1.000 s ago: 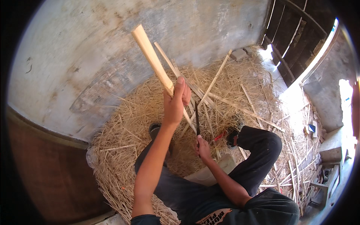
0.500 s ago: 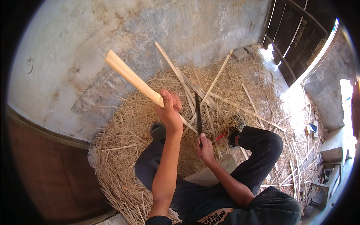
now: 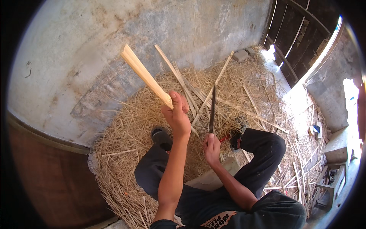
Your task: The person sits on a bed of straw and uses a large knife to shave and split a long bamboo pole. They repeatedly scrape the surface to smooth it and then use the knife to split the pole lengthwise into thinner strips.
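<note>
My left hand [image 3: 177,115] is wrapped round a pale wooden stick [image 3: 148,79], its thick end slanting up and to the left. The stick's thin lower end comes out beneath the fist, pointing down toward the right. In my right hand [image 3: 212,150] I grip the handle of a long dark-bladed knife [image 3: 212,112], blade pointing away from me and nearly upright in view. A gap shows between the blade and the stick's lower end. Beyond the hands, several long split strips [image 3: 217,82] lie crossed on the shavings.
Straw-like shavings [image 3: 122,160] cover the floor around my legs. A pale block [image 3: 213,175] sits between my knees. A stained wall [image 3: 126,34] rises in front, with a brown panel [image 3: 49,179] at left. Bricks [image 3: 241,55] lie by the wall, a slatted door [image 3: 297,34] far right.
The stick's thick end has swung right and stands a little steeper. My right hand has shifted right with the knife, so the blade is farther from the stick's lower end.
</note>
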`<state>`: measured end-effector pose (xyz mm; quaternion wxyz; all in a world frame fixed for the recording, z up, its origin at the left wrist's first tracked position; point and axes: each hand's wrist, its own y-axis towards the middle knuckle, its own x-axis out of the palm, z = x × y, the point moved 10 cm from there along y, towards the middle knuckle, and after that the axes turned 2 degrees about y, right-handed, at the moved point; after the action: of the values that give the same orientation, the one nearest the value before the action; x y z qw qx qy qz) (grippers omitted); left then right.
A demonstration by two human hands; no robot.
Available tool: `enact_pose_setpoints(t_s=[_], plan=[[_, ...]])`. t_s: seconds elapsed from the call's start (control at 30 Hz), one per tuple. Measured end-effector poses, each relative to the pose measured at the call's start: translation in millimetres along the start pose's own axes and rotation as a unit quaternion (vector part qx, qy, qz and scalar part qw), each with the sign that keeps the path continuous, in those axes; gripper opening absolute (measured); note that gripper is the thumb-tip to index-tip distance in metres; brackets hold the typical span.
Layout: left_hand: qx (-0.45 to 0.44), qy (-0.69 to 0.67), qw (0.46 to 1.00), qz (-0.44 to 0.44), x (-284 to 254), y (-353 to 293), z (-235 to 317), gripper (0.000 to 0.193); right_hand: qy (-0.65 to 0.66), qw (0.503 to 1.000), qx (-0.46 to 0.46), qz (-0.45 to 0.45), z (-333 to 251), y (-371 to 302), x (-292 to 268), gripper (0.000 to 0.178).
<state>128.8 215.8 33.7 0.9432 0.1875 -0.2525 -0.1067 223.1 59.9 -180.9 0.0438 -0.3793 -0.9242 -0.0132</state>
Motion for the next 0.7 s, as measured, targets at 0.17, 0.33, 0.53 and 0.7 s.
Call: enact_pose_setpoints(t_s=[0.17, 0.33, 0.53, 0.7], plan=[[0.009, -0.010, 1.000, -0.010, 1.0, -1.0, 1.9, 0.047, -0.105, 0.981, 0.126, -0.101, 102.0, -25.9, 14.9, 0.053], [0.011, -0.011, 1.000, -0.002, -8.9, 2.0, 2.5, 0.048, -0.007, 0.986, 0.146, -0.084, 70.2, -14.2, 12.8, 0.054], [0.006, -0.011, 1.000, 0.004, -5.9, -0.3, 4.0, 0.048, -0.023, 0.996, 0.045, -0.072, 80.0, -24.5, 16.9, 0.052], [0.022, -0.010, 1.000, -0.004, -13.0, -2.4, 4.7, 0.046, -0.086, 0.975, 0.149, -0.137, 107.9, -31.8, 29.4, 0.048]])
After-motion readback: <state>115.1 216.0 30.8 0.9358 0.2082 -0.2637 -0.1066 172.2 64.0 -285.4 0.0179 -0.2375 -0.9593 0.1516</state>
